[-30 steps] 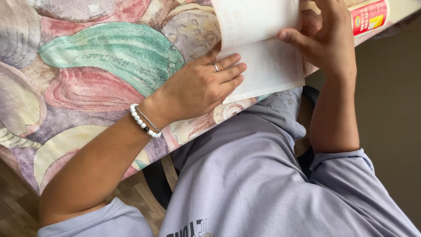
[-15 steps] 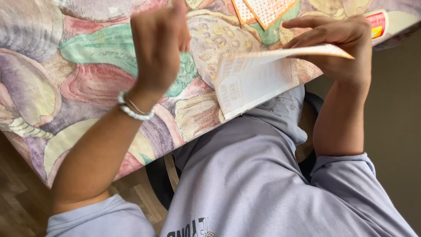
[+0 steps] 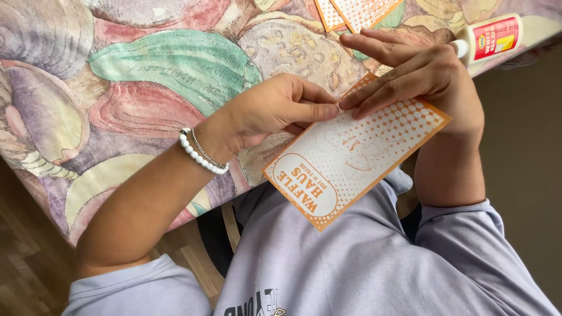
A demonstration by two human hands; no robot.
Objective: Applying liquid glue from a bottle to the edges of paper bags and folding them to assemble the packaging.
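An orange and white printed card [image 3: 357, 153] lies at the near edge of the table, part of it hanging over my lap. My left hand [image 3: 266, 112], with a white bead bracelet and a thin bangle at the wrist, pinches the card's upper left edge between thumb and forefinger. My right hand [image 3: 417, 73] lies on the card's top corner with the fingers stretched flat, their tips meeting my left fingertips.
The table wears a cloth [image 3: 146, 76] printed with large pastel shells. Two more orange and white cards [image 3: 357, 11] lie at the far edge. A white glue bottle [image 3: 490, 36] with a red label lies at the upper right. Wooden floor [image 3: 17, 269] shows at left.
The sheet has been turned over from its plain white side to its orange printed face and laid flat. My left hand rose off it, then came back down to pinch its edge.
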